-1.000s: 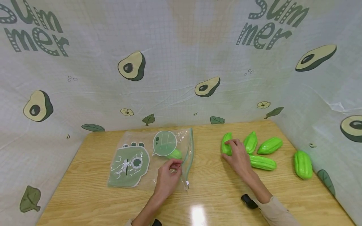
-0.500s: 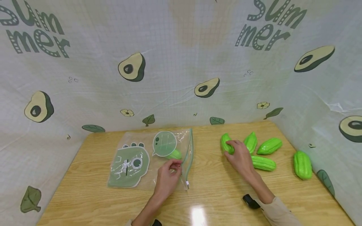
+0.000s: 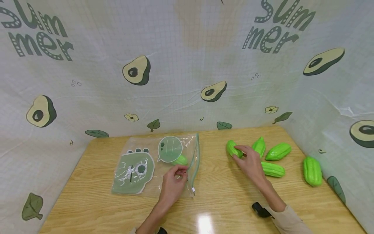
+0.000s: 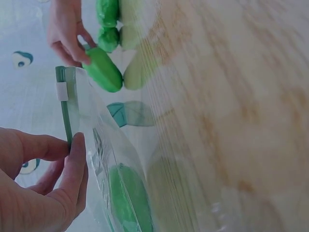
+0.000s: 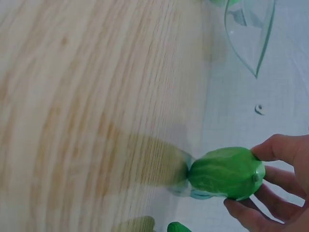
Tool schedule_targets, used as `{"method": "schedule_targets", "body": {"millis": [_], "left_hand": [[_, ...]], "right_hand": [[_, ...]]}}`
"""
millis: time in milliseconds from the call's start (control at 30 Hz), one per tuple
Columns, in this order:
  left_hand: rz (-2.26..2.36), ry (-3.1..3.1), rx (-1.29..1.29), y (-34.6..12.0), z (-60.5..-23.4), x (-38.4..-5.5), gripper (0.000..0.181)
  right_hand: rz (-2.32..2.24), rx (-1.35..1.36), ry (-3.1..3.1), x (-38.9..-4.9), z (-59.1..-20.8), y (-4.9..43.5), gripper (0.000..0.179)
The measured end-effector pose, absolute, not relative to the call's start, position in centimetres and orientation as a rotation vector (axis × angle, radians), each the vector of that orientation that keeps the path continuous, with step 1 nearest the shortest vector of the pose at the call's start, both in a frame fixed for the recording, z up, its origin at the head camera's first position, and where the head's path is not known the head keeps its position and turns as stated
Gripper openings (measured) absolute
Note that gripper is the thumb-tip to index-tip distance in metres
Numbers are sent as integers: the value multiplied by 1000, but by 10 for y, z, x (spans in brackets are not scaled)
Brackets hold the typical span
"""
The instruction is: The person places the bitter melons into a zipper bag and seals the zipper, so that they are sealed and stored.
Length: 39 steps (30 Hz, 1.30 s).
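Note:
A clear zip bag (image 3: 132,175) printed with a green cartoon creature lies flat at the middle left in the head view. My left hand (image 3: 172,184) pinches its mouth edge beside the green slider strip (image 4: 66,118), lifting that edge. Inside, close to the opening, lies a ribbed green toy vegetable (image 4: 128,198). My right hand (image 3: 252,165) holds another ribbed green toy vegetable (image 5: 224,174) by one end, thumb and fingers on opposite sides. It leans in the grip, its far end low at the wooden table.
Several similar green vegetables lie right of my right hand: one upright-pointing (image 3: 259,147), one slanted (image 3: 279,151), one lengthwise (image 3: 273,169). Another (image 3: 312,171) sits by the right wall. An avocado-print cloth (image 3: 175,107) encloses the wooden table (image 3: 222,201) at back and sides.
My right hand has gripped the leftmost vegetable and turned it, its near end swinging right and up slightly. My left hand and the bag stay in place.

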<state>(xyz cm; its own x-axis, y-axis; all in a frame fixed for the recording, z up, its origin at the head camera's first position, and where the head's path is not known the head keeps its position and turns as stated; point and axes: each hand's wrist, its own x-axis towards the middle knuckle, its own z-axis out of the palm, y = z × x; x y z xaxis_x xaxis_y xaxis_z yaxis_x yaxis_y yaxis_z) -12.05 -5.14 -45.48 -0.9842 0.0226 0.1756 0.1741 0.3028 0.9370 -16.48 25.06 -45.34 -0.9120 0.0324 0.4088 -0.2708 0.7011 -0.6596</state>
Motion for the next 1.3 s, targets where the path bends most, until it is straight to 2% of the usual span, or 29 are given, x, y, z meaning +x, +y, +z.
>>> {"method": "schedule_targets", "body": {"millis": [700,1300], "left_hand": [[-1779,-2428,-201,-53,-455,-120,17],[-1773,-2429,-177,-52,-456,-123,17]], "right_hand": [[1421,145,-2470,-159,-446,246,34],[1534,98,-2498,-158,-437,240,39]]}}
